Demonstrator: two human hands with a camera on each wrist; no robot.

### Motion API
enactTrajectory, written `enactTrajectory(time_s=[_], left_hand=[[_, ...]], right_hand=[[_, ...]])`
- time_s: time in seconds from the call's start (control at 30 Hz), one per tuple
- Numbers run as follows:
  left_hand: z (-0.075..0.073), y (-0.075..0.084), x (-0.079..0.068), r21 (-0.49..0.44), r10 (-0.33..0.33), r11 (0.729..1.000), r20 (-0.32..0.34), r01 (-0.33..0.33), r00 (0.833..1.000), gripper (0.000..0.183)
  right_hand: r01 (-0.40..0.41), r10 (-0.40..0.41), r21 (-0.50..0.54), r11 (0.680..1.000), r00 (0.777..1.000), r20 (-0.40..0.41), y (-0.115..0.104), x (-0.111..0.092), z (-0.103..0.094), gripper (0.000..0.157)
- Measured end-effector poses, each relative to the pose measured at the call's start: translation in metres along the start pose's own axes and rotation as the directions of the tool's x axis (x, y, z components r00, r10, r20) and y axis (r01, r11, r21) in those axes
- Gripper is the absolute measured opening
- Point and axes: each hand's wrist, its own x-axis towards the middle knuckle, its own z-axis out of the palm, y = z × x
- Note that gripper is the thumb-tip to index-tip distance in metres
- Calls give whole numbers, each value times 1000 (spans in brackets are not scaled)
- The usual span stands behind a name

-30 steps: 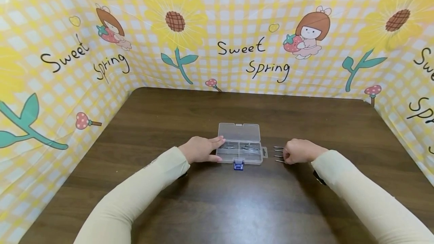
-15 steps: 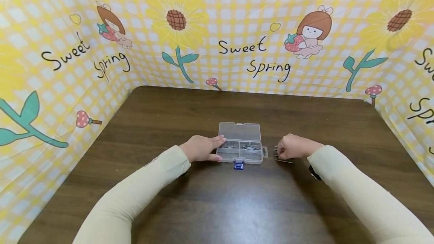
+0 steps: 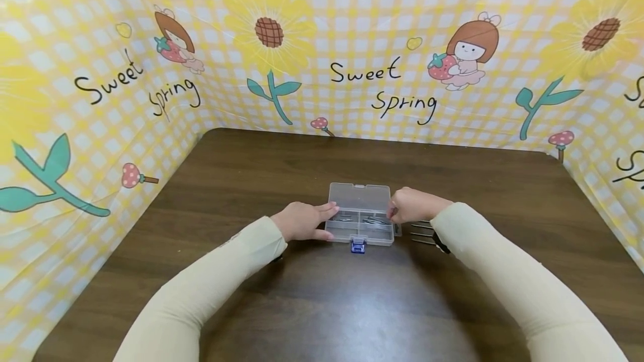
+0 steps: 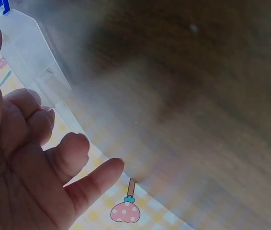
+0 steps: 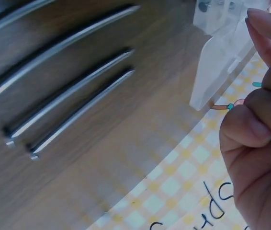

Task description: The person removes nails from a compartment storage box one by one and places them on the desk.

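While my left hand [image 3: 301, 221] rests flat-fingered against the plastic box [image 3: 360, 222] mid-desk [image 3: 251, 172], my right hand [image 3: 410, 205] hovers over its right compartment, fingers curled; whether they pinch a nail, I cannot tell. Wrist views: steady the box; nails [image 5: 63, 96] lie just beside it.

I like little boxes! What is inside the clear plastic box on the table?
The clear box is open and split into compartments. Thin metal nails lie in its back ones. The right hand covers the right edge, so anything there is hidden.
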Motion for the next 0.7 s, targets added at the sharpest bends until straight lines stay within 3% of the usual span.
enactTrajectory(time_s=[0.27,0.47,0.7], left_hand=[[0,2,1,-32,-2,999,7,3,1000,71],[0,4,0,-39,-7,999,8,7,1000,71],[1,5,3,-21,-13,1000,5,13,1000,71]], right_hand=[[-19,20,-16,1000,999,31,-10,12,-5,15],[-68,77,-123,990,995,70,-17,17,-7,29],[-51,71,-268,962,996,63,-26,21,-8,41]])
